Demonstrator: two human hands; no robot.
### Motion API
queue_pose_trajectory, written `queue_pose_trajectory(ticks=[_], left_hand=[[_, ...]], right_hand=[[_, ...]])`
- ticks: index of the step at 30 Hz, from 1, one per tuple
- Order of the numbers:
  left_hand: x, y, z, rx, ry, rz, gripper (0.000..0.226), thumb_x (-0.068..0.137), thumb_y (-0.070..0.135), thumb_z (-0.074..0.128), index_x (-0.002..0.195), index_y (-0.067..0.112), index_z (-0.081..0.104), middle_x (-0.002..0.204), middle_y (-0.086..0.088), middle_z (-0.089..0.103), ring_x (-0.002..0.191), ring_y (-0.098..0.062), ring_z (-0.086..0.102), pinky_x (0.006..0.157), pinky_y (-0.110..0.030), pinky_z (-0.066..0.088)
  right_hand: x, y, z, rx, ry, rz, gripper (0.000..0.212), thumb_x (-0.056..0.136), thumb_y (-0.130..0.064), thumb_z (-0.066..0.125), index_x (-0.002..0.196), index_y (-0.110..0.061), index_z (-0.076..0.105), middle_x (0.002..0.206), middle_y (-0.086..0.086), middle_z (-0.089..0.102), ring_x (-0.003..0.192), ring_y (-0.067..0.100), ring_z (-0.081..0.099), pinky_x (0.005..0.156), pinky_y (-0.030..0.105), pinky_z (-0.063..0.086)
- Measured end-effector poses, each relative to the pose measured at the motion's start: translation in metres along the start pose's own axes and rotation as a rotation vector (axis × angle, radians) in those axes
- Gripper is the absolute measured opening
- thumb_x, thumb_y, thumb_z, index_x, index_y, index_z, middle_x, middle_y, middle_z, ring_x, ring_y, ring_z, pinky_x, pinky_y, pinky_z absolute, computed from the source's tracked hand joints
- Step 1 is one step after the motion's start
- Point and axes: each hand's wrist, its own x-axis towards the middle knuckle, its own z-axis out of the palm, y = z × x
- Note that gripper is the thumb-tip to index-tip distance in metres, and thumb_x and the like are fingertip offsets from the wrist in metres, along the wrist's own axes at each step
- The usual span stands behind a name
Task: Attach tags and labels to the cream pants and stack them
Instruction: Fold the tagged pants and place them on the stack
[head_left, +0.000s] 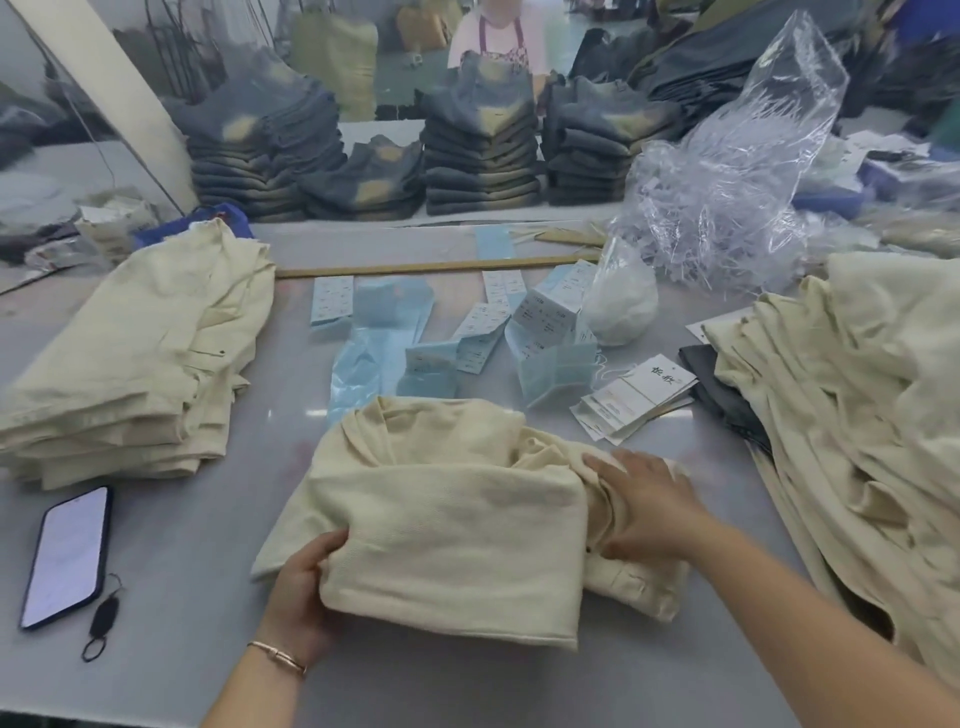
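Left hand (301, 587): grips the near-left edge of the folded cream pants (447, 525), fingers curled round the cloth.
Right hand (644, 506): fingers straight, pressing the pants' right side.
Table (182, 597): pants lie at near centre.
Left stack (140, 353): folded cream pants.
Right heap (857, 405): loose cream pants.
Paper tags (634, 400): just beyond the pants.
Phone (67, 556): near left.

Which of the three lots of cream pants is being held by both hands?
The folded pair in the middle: left hand grips its near corner, right hand presses its right side. The left stack and right heap lie untouched.
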Motion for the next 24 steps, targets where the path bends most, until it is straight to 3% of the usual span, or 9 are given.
queue_pose_trajectory(ticks=[4,6,9,11,13,16,18,21,24], left_hand=[[0.000,0.004,0.002,-0.190,-0.123,0.086,0.039,0.080,0.025,0.062,0.117,0.013,0.071,0.121,-0.012,0.068,0.111,-0.033,0.064,0.095,-0.049,0.049],[-0.001,0.004,0.011,-0.233,-0.148,0.119,0.042,0.082,0.028,0.063,0.122,0.017,0.068,0.128,-0.011,0.064,0.120,-0.034,0.059,0.106,-0.053,0.038],[-0.003,0.001,0.028,-0.249,-0.176,0.055,0.048,0.082,0.026,0.064,0.128,0.013,0.062,0.127,-0.014,0.064,0.120,-0.036,0.058,0.105,-0.052,0.040],[-0.001,0.002,0.035,-0.238,-0.157,0.017,0.031,0.082,0.012,0.062,0.111,0.004,0.069,0.107,-0.017,0.072,0.096,-0.032,0.071,0.081,-0.044,0.058],[-0.002,0.008,0.041,-0.238,-0.163,-0.006,0.019,0.067,-0.007,0.076,0.085,-0.006,0.073,0.083,-0.017,0.074,0.070,-0.026,0.073,0.056,-0.030,0.060],[0.000,0.021,0.044,-0.246,-0.252,-0.026,0.068,0.014,-0.017,0.089,0.079,-0.013,0.069,0.073,-0.017,0.070,0.060,-0.021,0.071,0.050,-0.022,0.057],[0.001,0.032,0.049,-0.231,-0.302,-0.054,0.073,0.022,-0.017,0.086,0.091,-0.012,0.066,0.084,-0.019,0.070,0.070,-0.024,0.071,0.062,-0.026,0.060],[0.000,0.052,0.062,-0.035,-0.313,0.026,0.033,0.059,-0.009,0.065,0.091,-0.010,0.070,0.091,-0.019,0.069,0.084,-0.028,0.067,0.077,-0.037,0.060],[-0.002,0.068,0.068,0.313,-0.241,0.147,0.036,0.084,-0.012,0.044,0.068,0.001,0.074,0.067,-0.013,0.067,0.063,-0.021,0.065,0.053,-0.023,0.053]], right_hand=[[0.006,-0.018,-0.005,-0.043,0.104,0.166,0.095,0.079,-0.045,0.060,0.151,-0.036,-0.002,0.157,0.005,0.006,0.145,0.029,0.004,0.113,0.054,0.017],[0.003,-0.030,-0.005,-0.005,0.283,0.147,0.071,0.082,-0.023,0.057,0.146,-0.027,0.024,0.150,0.008,0.025,0.139,0.029,0.022,0.107,0.045,0.027],[-0.009,-0.052,0.005,0.432,0.519,0.190,0.013,0.083,-0.012,0.052,0.087,-0.024,0.053,0.092,0.000,0.061,0.090,0.027,0.056,0.072,0.037,0.045],[-0.014,-0.063,0.010,0.669,0.397,0.315,0.019,0.092,-0.021,0.048,0.076,-0.019,0.058,0.082,0.006,0.067,0.081,0.029,0.060,0.073,0.042,0.049],[-0.015,-0.070,0.009,0.985,0.163,0.411,0.032,0.097,-0.032,0.048,0.094,-0.007,0.069,0.100,0.016,0.071,0.095,0.032,0.064,0.087,0.044,0.051],[-0.024,-0.085,-0.002,1.790,-0.257,0.277,0.052,0.085,-0.053,0.062,0.116,-0.012,0.070,0.116,0.010,0.070,0.109,0.028,0.065,0.095,0.043,0.052],[-0.033,-0.094,-0.013,2.013,-0.451,0.021,0.051,0.092,-0.054,0.054,0.122,-0.015,0.067,0.127,0.006,0.064,0.119,0.021,0.059,0.097,0.035,0.049],[-0.033,-0.104,-0.024,2.102,-0.309,-0.045,0.041,0.097,-0.040,0.050,0.118,-0.009,0.068,0.102,0.006,0.074,0.095,0.016,0.070,0.078,0.029,0.056],[-0.027,-0.106,-0.032,2.216,-0.112,-0.037,0.044,0.071,-0.034,0.077,0.099,0.000,0.070,0.078,0.013,0.073,0.071,0.020,0.072,0.063,0.030,0.057]])
